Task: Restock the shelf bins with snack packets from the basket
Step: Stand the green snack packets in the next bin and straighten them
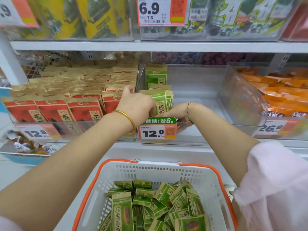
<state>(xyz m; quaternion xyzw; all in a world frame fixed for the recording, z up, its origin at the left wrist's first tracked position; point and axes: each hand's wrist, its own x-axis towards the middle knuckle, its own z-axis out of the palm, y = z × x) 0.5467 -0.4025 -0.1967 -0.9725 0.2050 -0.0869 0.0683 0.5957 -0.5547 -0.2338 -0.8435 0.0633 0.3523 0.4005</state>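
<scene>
Forearms reach up from 6 o'clock and converge on the clear bin [191, 137]. Left hand [136, 105] is knuckles-up, fingers curled on the upright green packets [160, 100]. Right hand [176, 112] flanks them at 3 o'clock, its grip hidden behind the label. Loose packets [156, 205] lie in the basket [158, 165] at 6 o'clock.

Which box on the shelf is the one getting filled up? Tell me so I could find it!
Look at the shelf just above the white basket. Of its clear bins, it is the centre bin, holding a few green packets. It alone is mostly bare and wears a green NO SUGAR tag, between red packets and orange packets.
</scene>
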